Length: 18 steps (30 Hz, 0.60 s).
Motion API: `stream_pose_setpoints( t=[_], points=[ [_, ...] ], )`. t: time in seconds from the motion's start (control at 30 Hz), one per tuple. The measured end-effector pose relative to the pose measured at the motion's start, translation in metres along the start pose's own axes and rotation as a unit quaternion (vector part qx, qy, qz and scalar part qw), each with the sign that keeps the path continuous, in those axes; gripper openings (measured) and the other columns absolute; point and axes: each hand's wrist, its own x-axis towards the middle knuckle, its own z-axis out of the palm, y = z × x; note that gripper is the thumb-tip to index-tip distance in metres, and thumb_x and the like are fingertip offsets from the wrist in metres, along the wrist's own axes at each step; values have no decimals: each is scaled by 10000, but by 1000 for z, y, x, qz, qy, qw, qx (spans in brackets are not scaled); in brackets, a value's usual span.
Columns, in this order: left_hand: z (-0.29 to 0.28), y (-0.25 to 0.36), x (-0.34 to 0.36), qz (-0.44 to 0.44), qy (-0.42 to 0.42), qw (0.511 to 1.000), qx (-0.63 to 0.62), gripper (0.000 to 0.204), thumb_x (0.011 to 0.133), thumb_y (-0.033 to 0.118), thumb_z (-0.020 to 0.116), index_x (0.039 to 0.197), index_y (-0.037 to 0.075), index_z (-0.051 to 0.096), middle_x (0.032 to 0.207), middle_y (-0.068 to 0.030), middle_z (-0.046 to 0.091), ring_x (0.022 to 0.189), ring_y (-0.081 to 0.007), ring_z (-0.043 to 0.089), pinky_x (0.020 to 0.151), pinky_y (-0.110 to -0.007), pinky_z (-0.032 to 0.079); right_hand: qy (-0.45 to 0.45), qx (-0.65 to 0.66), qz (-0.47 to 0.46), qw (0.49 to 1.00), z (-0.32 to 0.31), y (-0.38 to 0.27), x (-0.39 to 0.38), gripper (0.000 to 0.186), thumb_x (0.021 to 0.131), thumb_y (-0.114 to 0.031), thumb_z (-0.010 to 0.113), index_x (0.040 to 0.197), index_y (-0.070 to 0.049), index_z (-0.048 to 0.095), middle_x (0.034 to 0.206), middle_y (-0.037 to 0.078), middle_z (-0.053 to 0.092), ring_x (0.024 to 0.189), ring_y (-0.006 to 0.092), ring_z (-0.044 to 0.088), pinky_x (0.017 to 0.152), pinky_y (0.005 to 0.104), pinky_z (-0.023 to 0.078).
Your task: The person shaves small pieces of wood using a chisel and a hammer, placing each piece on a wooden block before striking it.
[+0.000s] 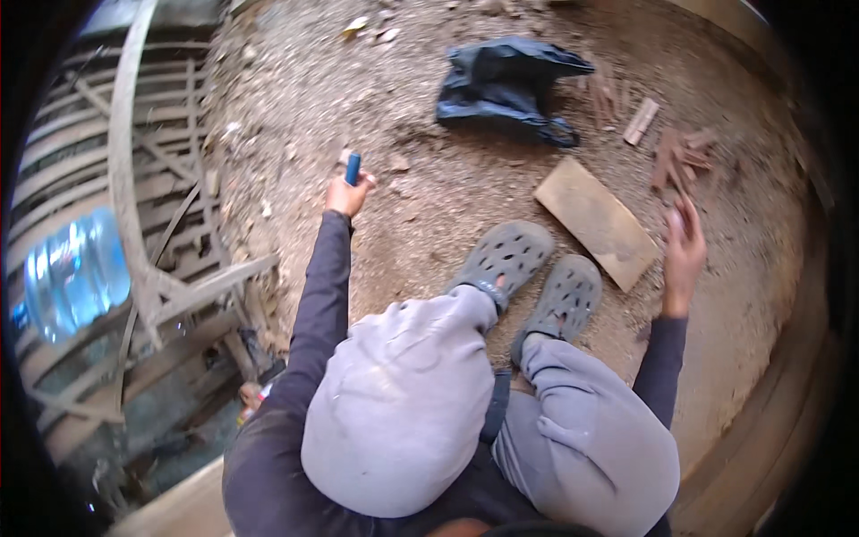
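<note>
- A person's left hand (347, 195) closes around a blue object (353, 167) above gritty ground (403, 215); the fist hides its lower part, and its kind is hard to make out.
- The right hand (684, 255) stretches out with fingers extended and close together, just short of or touching a pile of reddish-brown sticks (682, 161); blur leaves contact impossible to tell.
- A flat wooden board (598, 224) lies tilted between the right hand and the grey clogs (507, 257), its whole top face visible.
- A single stick (641, 122) lies just left of the pile, near a crumpled black plastic bag (506, 89) whose contents cannot be seen.
- At far left, a clear blue water jug (76, 273) rests on its side on a slatted wooden frame (125, 170), which the dark lens rim cuts off.
- Grey trousers (403, 403) fill the foreground, covering the ground beneath.
</note>
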Motion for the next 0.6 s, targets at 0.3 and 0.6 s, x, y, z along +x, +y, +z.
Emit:
stream_pose_setpoints(
  t=[0.3, 0.6],
  points=[
    [-6, -116, 49, -265, 133, 955, -19, 456, 705, 492, 826, 769, 48, 745, 711, -62, 731, 720, -162, 722, 697, -320, 559, 84, 54, 89, 991, -22, 50, -68, 372, 1009, -180, 549, 1351, -32, 540, 1289, 94, 612, 1045, 170, 642, 775, 252, 506],
    [-61, -117, 39, -230, 165, 956, -76, 377, 711, 410, 798, 740, 37, 754, 711, -72, 730, 591, -136, 665, 597, -282, 530, 44, 27, 58, 997, 15, 11, -73, 344, 1013, -153, 527, 1333, -30, 559, 1271, 92, 624, 1036, 165, 650, 776, 253, 504]
  ],
)
